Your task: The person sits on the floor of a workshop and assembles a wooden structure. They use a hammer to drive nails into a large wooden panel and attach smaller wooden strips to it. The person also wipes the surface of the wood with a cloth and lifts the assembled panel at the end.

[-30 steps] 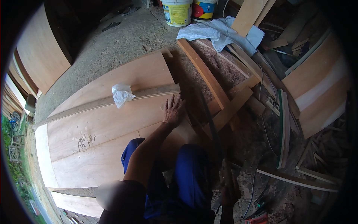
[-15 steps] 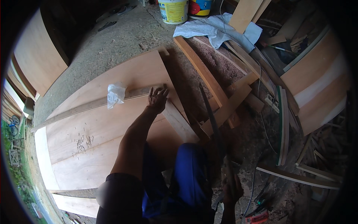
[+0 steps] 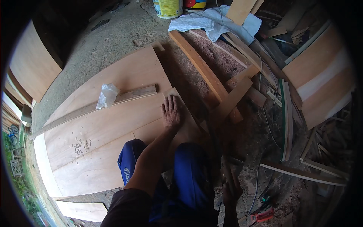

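The left hand [image 3: 171,111] is lying flat, fingers spread, holding nothing, on the plywood [image 3: 113,125] just below the batten [image 3: 132,96]; the right hand [image 3: 230,189] is too dark to tell.

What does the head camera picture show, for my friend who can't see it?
A person's left hand lies flat on a big plywood sheet on a sawdusty floor. A thin wood strip and a crumpled plastic bag lie just beyond it, and the right hand hangs low beside blue trousers.

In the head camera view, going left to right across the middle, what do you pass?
Small clear plastic bag on the long wooden strip → left hand flat on the plywood sheet → thick wooden plank → green-edged board.
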`<state>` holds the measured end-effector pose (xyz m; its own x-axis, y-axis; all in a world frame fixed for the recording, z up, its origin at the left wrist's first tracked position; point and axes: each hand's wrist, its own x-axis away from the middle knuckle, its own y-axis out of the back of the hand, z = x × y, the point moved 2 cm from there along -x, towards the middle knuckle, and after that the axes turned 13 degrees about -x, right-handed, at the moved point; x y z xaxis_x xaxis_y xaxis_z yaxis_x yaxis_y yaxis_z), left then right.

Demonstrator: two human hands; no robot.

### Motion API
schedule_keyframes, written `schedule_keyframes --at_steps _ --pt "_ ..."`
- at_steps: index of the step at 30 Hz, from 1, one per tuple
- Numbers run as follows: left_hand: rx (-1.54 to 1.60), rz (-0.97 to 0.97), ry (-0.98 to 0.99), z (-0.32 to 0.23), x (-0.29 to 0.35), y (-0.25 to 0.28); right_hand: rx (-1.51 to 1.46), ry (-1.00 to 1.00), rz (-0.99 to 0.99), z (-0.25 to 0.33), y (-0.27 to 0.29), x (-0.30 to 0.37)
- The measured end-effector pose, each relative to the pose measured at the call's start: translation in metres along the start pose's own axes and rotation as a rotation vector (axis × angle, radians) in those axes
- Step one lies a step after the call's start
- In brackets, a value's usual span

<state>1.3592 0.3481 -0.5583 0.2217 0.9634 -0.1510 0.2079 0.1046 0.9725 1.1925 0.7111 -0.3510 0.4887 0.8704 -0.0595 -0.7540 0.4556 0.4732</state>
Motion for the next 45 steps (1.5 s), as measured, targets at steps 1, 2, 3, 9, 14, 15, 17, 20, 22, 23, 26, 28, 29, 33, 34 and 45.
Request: schedule_keyframes --at_steps 1,2,3,9,14,15,17,20,22,23,26,28,29,33,34,45 --pt "0.009 -0.027 -0.017 0.007 -0.004 -0.005 0.108 -0.002 0.017 -0.001 0.009 0.013" --pt "0.021 -0.05 -0.033 0.013 -0.006 -0.008 0.22 -0.005 0.037 -0.001 0.019 0.026" --pt "-0.016 -0.062 -0.051 0.01 -0.01 -0.011 0.276 -0.021 0.015 0.003 0.029 0.037" --pt "0.079 0.248 0.0 0.012 -0.05 0.009 0.378 -0.158 -0.033 -0.001 0.049 0.043" --pt "0.012 -0.153 -0.012 0.036 -0.069 -0.012 0.004 -0.01 -0.016 0.002 -0.017 -0.029" --pt "0.004 -0.276 -0.071 0.04 -0.067 -0.018 -0.046 -0.002 0.016 -0.008 -0.027 -0.036" --pt "-0.005 -0.292 -0.1 0.026 -0.063 -0.017 -0.1 0.053 0.056 -0.028 -0.039 -0.048" --pt "0.064 -0.168 -0.065 0.019 -0.08 0.002 -0.096 0.308 0.095 -0.023 -0.061 -0.079" --pt "0.102 -0.055 0.065 0.021 -0.09 0.008 -0.12 0.42 0.095 -0.021 -0.074 -0.092" --pt "0.105 -0.016 0.163 0.02 -0.097 0.008 -0.13 0.473 0.095 -0.021 -0.077 -0.095" --pt "0.074 -0.081 0.134 0.03 -0.107 -0.004 -0.104 0.457 0.169 -0.029 -0.083 -0.099" --pt "0.086 -0.097 -0.039 0.035 -0.112 -0.004 -0.044 0.635 0.102 -0.035 -0.084 -0.105" --pt "0.079 -0.095 -0.075 0.04 -0.109 -0.009 -0.062 0.611 0.095 -0.037 -0.081 -0.105" --pt "0.066 -0.065 -0.148 0.054 -0.113 -0.012 -0.247 0.29 0.136 -0.024 -0.072 -0.106" --pt "0.075 -0.039 -0.153 0.051 -0.114 -0.011 -0.268 0.254 0.142 -0.028 -0.069 -0.104" --pt "0.138 -0.115 0.04 0.035 -0.1 -0.017 -0.294 0.111 0.155 -0.046 -0.069 -0.081"
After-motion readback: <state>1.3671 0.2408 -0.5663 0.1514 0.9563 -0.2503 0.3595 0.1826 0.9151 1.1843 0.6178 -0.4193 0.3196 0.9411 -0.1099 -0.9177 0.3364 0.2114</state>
